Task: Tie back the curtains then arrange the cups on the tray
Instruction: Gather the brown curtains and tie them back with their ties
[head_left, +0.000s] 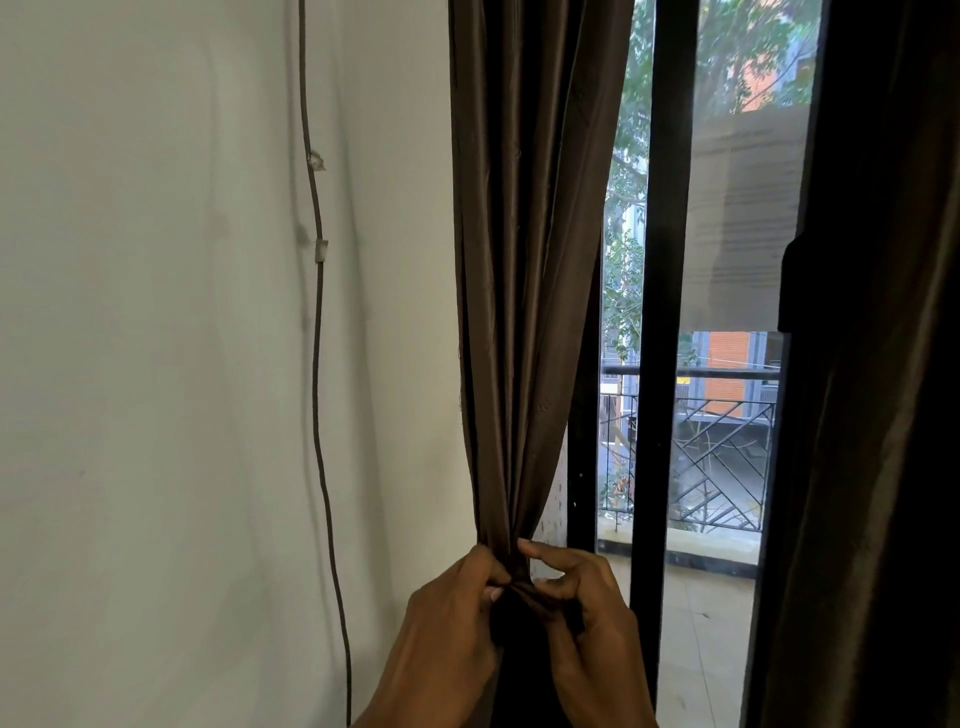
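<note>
A dark brown curtain (524, 260) hangs at the left side of the window and is gathered into a tight bunch low down. My left hand (447, 623) grips the bunched cloth from the left, fingers curled round it. From the right, my right hand (587, 608) pinches the same bunch, with its index finger and thumb on the folds. A second dark curtain (878, 364) hangs along the right edge of the view. No cups or tray are in view.
A pale wall (156, 364) fills the left half, with a thin dark cable (318, 364) clipped down it. Behind the curtains stands a black-framed glass door (660, 312) to a balcony with a metal railing (727, 467).
</note>
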